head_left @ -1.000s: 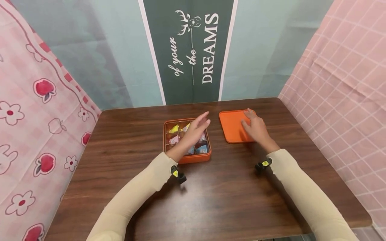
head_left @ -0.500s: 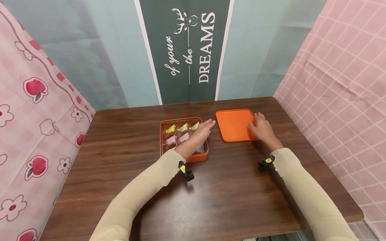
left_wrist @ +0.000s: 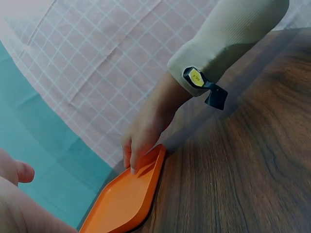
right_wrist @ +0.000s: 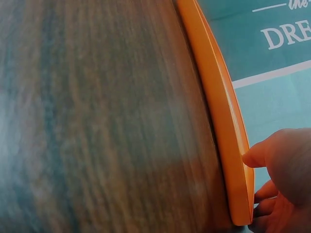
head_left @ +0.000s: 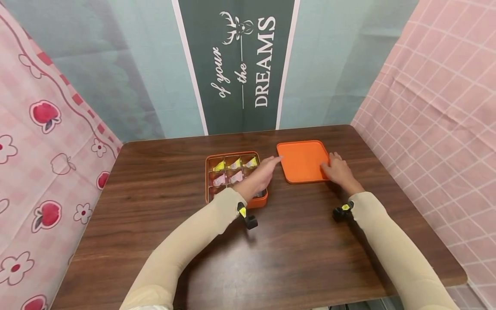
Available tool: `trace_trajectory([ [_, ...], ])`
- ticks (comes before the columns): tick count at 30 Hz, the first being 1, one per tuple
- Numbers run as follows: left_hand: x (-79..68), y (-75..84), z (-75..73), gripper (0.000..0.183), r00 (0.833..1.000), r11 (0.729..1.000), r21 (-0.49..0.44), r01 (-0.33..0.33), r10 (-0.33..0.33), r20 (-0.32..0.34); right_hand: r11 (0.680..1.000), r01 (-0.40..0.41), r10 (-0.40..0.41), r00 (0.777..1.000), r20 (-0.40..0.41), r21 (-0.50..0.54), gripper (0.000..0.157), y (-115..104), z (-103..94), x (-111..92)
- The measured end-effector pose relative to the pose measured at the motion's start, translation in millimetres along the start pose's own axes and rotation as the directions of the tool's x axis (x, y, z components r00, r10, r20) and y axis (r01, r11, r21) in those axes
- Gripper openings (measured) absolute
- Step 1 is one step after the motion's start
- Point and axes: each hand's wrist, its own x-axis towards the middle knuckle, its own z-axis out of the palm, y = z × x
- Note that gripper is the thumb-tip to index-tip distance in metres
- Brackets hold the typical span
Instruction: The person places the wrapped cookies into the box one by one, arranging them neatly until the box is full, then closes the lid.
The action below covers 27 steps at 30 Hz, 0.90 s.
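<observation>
In the head view, an orange square lid [head_left: 302, 161] lies on the table with its raised rim upward. My right hand [head_left: 339, 170] pinches its right edge, the thumb inside the rim and the fingers outside, as the right wrist view also shows on the lid [right_wrist: 223, 121]. My left hand [head_left: 261, 174] reaches across the orange box [head_left: 258, 202], fingers extended, tips right at the lid's left edge. Several small wrapped pieces, yellow [head_left: 235, 164] and pink [head_left: 235, 176], sit in the box's compartments. The left hand and forearm hide the box's lower right part.
Both things stand on a dark wood-grain table [head_left: 155, 181]. A teal curtain with printed lettering [head_left: 265, 62] hangs behind it. Pink cloths border the left [head_left: 46, 172] and the right [head_left: 438, 107].
My left hand has moved right, from over the box to the lid's left edge. My right hand has shifted from above the lid to grip its right edge. The lid itself stays in place.
</observation>
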Motion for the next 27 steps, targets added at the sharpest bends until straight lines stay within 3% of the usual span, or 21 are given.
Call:
trace_trajectory([
  [7, 7.7, -2.5, 3.1, 0.076, 0.997, 0.994, -0.084, 0.067, -0.063, 0.055, 1.0, 0.006, -0.006, 1.0, 0.023, -0.009, 0.066, 2, 0.1, -2],
  [14, 13.4, -9.5, 6.2, 0.076, 0.984, 0.981, -0.148, 0.127, -0.106, 0.141, 1.0, 0.008, -0.008, 1.0, -0.006, -0.018, 0.057, 3, 0.8, -3],
  [21, 13.5, -14.0, 8.8, 0.073, 0.985, 0.976, -0.177, 0.124, -0.1, 0.138, 0.998, 0.03, -0.032, 0.999, -0.028, -0.064, 0.051, 2, 1.3, -7],
  [27, 9.0, -11.5, 12.9, 0.081, 0.983, 0.966, -0.203, 0.16, -0.137, 0.121, 0.992, 0.091, -0.101, 0.988, -0.116, -0.084, 0.045, 1, 1.8, -10],
])
